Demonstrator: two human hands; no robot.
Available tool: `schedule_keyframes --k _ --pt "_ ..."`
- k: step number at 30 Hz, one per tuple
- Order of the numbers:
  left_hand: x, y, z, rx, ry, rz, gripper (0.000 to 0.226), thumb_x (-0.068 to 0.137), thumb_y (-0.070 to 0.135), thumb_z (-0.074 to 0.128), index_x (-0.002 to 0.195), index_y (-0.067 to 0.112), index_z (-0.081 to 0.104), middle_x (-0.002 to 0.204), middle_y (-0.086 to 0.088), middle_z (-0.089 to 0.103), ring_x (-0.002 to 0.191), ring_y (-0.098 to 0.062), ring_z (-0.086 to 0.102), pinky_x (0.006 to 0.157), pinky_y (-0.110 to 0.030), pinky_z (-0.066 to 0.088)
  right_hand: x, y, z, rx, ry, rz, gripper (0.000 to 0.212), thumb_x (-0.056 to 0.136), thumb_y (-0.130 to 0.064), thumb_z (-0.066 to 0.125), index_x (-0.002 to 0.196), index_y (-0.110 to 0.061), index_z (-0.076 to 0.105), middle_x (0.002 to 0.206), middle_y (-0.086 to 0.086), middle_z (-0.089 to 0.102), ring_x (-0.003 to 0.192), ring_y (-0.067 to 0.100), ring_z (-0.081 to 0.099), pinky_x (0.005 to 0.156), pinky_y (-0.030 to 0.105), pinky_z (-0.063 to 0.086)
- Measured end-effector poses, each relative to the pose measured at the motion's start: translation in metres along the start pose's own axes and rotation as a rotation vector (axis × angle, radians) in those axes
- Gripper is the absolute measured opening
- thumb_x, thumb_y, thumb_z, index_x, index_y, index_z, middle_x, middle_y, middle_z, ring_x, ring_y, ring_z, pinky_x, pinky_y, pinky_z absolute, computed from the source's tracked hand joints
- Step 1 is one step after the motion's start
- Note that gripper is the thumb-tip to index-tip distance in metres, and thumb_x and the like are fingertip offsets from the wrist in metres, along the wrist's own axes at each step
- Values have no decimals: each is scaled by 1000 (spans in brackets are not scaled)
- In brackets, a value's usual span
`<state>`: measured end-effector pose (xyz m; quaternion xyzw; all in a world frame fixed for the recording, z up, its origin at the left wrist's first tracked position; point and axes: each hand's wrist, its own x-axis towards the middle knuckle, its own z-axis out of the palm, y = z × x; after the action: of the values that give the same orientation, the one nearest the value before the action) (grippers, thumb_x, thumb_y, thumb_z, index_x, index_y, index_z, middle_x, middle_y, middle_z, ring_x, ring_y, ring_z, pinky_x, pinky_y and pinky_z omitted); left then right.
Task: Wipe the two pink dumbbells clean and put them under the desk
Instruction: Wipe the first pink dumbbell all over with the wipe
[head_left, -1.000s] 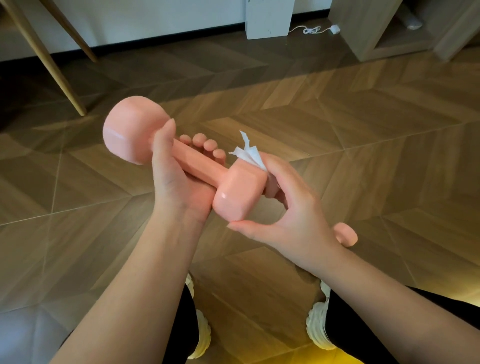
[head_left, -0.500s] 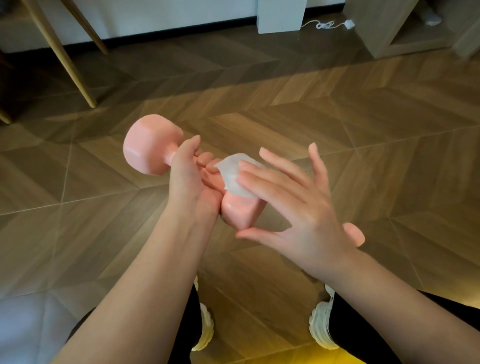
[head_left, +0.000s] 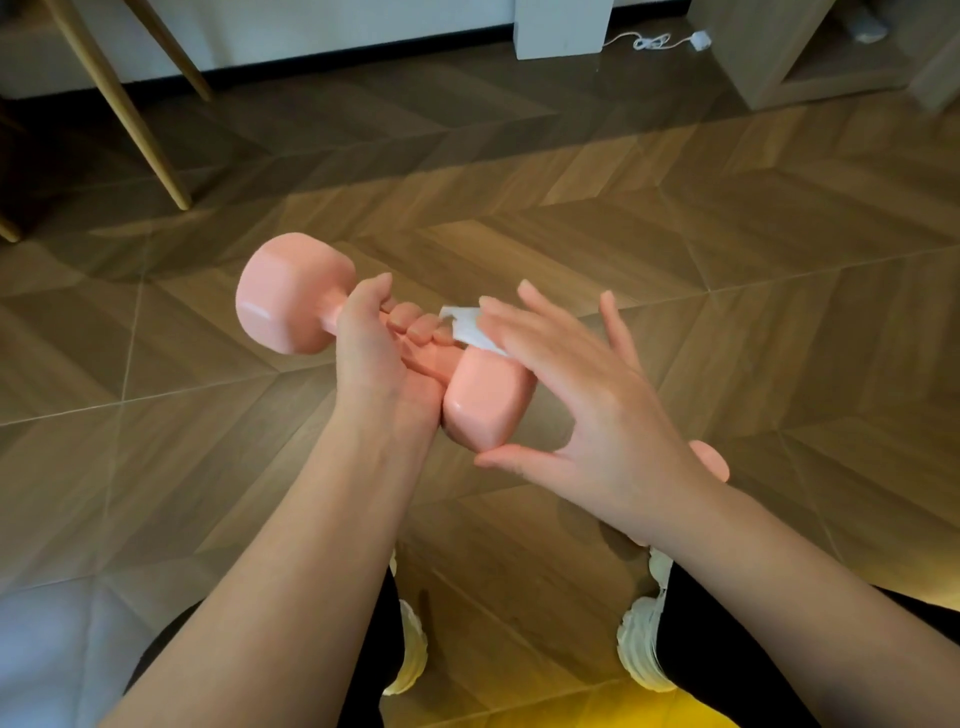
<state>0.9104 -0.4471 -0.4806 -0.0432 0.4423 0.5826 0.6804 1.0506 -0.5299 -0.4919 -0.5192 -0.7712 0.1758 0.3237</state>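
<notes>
A pink dumbbell (head_left: 291, 296) is held above the wooden floor (head_left: 675, 260), the left hand (head_left: 374, 353) curled around its handle. The right hand (head_left: 587, 410), fingers straight, presses a white tissue (head_left: 470, 325) onto its near head. A second dumbbell (head_left: 714, 460) peeks out behind the right wrist.

Second dumbbell (head_left: 712, 459) behind right wrist (head_left: 670, 499), tissue (head_left: 470, 325) half-covered

No writing, label, brand or number readable anywhere; dumbbell (head_left: 291, 296) heads plain pink, tissue (head_left: 470, 327) blank.
</notes>
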Motion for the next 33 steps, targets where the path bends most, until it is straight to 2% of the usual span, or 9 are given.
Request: schedule_keyframes --k 5,8,11,13,16,21,24,29,33 --pt "-3 -1 3 -2 -6 2 40 96 16 52 63 19 30 45 7 26 33 -7 26 35 -13 27 -8 1 6 -126 177 -123 67 71 -38 84 129 -11 63 138 0 59 137 20 47 115 67 13" --pt "-2 -1 3 0 -35 26 38 96 16 49 63 19 30 45 8 23 35 -9 23 38 -18 27 -8 4 9 -124 146 11 83 65 -50 83 136 -16 56 142 -5 55 141 17 41 117 65 10" --pt "-2 -1 0 24 -66 27 38 95 17 49 62 20 32 45 9 24 36 -9 24 39 -21 28 -7 6 12 34 99 179 100 56 -57 83 140 -16 47 139 -16 46 140 8 38 119 60 11" --pt "-2 -1 0 16 -83 10 38 95 17 49 60 20 32 45 9 25 36 -9 24 39 -21 29 -8 5 12 103 112 147 101 55 -49 88 140 -15 46 139 -19 41 139 6 38 120 58 11" --pt "-1 -1 0 -32 -104 -23 39 94 16 47 59 20 31 45 8 24 35 -9 24 39 -21 29 -8 5 11 64 126 35 91 61 -42 88 139 -16 48 143 -10 50 141 10 39 121 56 9" --pt "-3 -2 0 56 -107 37 34 92 16 47 63 20 31 48 8 23 39 -10 22 41 -23 27 -5 7 12 82 73 190 104 54 -57 84 141 -19 43 134 -20 41 133 -7 33 121 56 12" --pt "-5 0 3 66 -128 37 34 92 15 46 62 21 30 48 8 22 38 -10 22 41 -23 27 -8 7 13 51 127 57 95 60 -50 85 140 -18 44 141 -15 44 141 4 36 121 52 12" --pt "-5 2 2 58 -127 31 36 93 14 46 61 21 30 46 8 23 37 -9 23 39 -22 28 -6 7 12 85 85 187 100 56 -57 85 140 -19 46 135 -13 54 131 3 46 120 52 16" --pt "-7 2 3 6 -152 -1 39 93 14 44 58 21 30 44 9 24 35 -8 24 38 -20 28 -8 9 13 -49 192 -30 86 64 -47 88 132 -4 56 136 4 58 134 17 50 117 55 23"
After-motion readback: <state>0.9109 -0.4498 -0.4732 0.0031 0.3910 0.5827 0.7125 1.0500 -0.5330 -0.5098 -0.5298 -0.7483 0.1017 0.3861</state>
